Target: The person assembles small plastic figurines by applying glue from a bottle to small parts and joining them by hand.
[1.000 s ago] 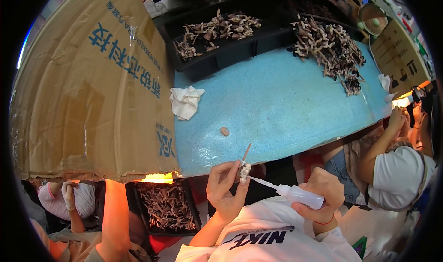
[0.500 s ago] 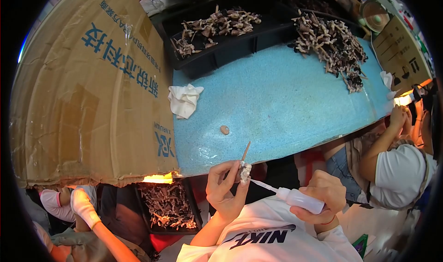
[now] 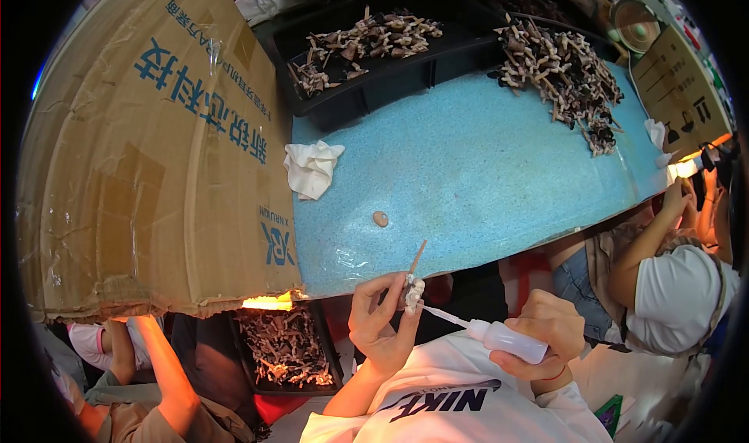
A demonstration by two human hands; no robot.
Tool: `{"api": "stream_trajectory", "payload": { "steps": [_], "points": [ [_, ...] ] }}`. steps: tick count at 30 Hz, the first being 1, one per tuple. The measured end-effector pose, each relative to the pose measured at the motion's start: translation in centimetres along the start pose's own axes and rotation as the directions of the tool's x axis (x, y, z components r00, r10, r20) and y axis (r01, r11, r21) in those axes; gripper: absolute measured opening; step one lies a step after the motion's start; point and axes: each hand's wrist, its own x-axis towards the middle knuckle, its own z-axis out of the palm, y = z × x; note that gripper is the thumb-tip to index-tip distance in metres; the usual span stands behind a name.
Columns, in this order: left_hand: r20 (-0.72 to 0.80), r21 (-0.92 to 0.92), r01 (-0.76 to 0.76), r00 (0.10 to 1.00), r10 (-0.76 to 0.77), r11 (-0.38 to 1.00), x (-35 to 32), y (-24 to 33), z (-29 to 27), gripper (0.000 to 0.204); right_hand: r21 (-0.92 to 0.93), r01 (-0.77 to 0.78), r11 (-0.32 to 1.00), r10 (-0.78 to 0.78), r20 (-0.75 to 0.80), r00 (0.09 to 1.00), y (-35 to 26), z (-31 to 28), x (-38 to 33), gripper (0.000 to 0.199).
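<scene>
Between its thumb and fingers my left hand pinches a small pale figurine with a thin brown stick pointing up from it. My right hand is wrapped round a white squeeze bottle, tilted toward the left. The bottle's long narrow tip reaches to the figurine's lower edge; whether it touches, I cannot tell. Both hands are just off the near edge of the blue table. On that table, beyond my left hand, lies a small tan oval piece.
A black tray with similar figurines stands at the back, a loose heap of them to its right. A tall cardboard sheet walls off the left. Crumpled white tissue lies beside it. Another filled tray sits below. Co-workers sit on both sides.
My hands and the bottle have barely moved; the stick leans slightly more to the right. At the lower left, a co-worker's arm has shifted, and its gloved hand is now out of sight.
</scene>
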Motion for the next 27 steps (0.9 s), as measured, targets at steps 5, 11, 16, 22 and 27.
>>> {"api": "stream_trajectory", "payload": {
  "steps": [5, 11, 16, 22, 27],
  "points": [
    [0.011, -0.036, 0.084, 0.996, -0.083, 0.996, -0.45, 0.08, 0.10, 0.037, 0.023, -0.004, 1.000, 0.004, -0.003, 1.000, 0.11, -0.07, -0.08, 0.033],
    [0.033, -0.032, 0.091, 0.995, -0.090, 0.995, -0.72, -0.25, -0.27, 0.035, 0.079, -0.026, 0.997, 0.029, -0.041, 0.999, 0.41, 0.01, -0.65, 0.031],
    [0.045, -0.033, 0.101, 0.994, -0.099, 0.994, -0.53, 0.23, -0.07, 0.033, 0.090, -0.040, 0.995, 0.047, -0.074, 0.996, 0.47, -0.09, -0.86, 0.031],
    [0.048, -0.027, 0.096, 0.994, -0.095, 0.995, -0.61, 0.09, -0.09, 0.032, 0.047, -0.033, 0.998, 0.035, -0.054, 0.998, 0.37, 0.16, -0.67, 0.031],
    [0.057, -0.027, 0.109, 0.993, -0.107, 0.994, -0.60, 0.12, -0.12, 0.031, 0.002, -0.016, 1.000, 0.016, -0.049, 0.999, 0.09, 0.17, -0.56, 0.031]
  ]
}}
